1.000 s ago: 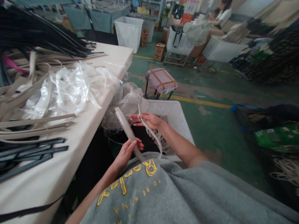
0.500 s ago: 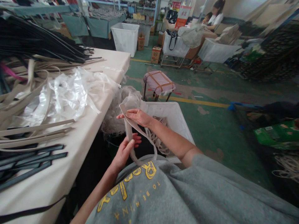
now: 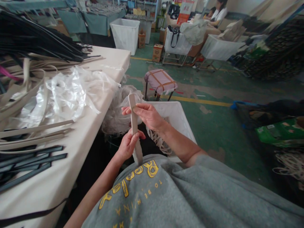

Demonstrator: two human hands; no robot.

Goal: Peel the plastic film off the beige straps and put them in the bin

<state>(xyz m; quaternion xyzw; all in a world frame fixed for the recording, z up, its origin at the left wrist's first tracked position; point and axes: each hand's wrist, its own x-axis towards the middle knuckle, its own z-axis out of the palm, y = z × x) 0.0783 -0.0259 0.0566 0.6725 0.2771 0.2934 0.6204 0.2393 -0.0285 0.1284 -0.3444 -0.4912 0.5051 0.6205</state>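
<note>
A beige strap [image 3: 134, 124] stands nearly upright in front of my body, its rounded end at the top. My right hand [image 3: 147, 114] pinches it near that end, thumb on the near face and fingers behind. Lower down, my left hand [image 3: 129, 144] grips the same strap between thumb and fingers. Its lower part runs down to my grey shirt. Just beyond my right forearm is a white plastic bin [image 3: 181, 120] with a tangle of beige cords [image 3: 160, 141] in it.
To my left, a cream-covered table [image 3: 87, 126] bears clear plastic bags [image 3: 71, 91], beige strips and black straps [image 3: 40, 41]. A stool with a pink cushion [image 3: 161, 80] stands ahead. Farther off are white bins [image 3: 124, 34] and a seated person [image 3: 218, 14]. A dark crate with a green package [image 3: 280, 133] lies right.
The strap's loose loop has straightened and its halves now lie together as one upright length. My right hand has moved slightly right and up; my left hand has risen a little.
</note>
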